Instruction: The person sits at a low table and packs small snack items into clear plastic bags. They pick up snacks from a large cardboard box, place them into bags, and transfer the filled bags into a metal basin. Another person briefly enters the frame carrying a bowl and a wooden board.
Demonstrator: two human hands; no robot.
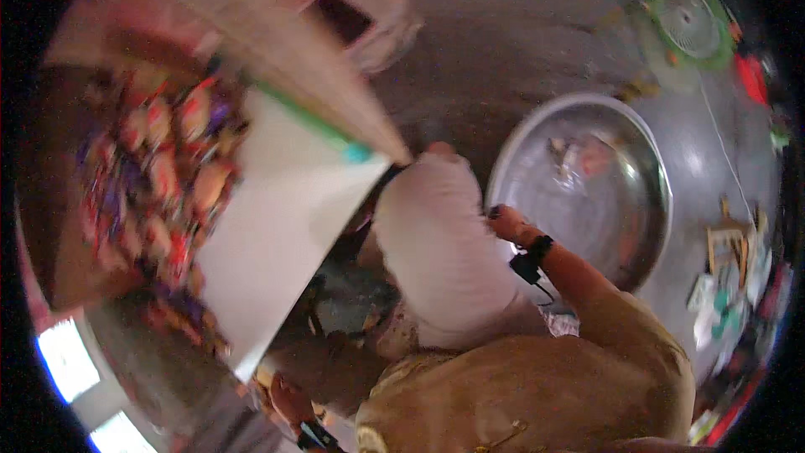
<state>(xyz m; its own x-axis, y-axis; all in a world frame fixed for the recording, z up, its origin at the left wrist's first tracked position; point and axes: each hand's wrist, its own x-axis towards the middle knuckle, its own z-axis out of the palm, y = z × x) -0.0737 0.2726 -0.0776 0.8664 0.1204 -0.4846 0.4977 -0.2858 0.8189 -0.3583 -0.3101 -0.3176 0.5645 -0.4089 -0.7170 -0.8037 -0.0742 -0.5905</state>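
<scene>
My left hand [288, 397] is low in the view, by the near corner of a white panel or tabletop [270, 214]; whether it holds the small orange-yellow thing beside its fingers is too blurred to tell. My right hand [508, 225] is at the left rim of a large round metal basin [668, 201], with a small dark thing at its fingertips; its grip cannot be made out. A few blurred pale and reddish things [585, 157] lie in the basin. Between my hands is my leg in light trousers [440, 245]. Both wrists wear dark bands.
Many wrapped packets [163, 170] lie left of the white surface. A beige edge [314, 50] runs along its far side. A pale container [383, 25] stands beyond, a green fan [688, 19] at the upper right. A black device with a cord [525, 268] is by my right wrist.
</scene>
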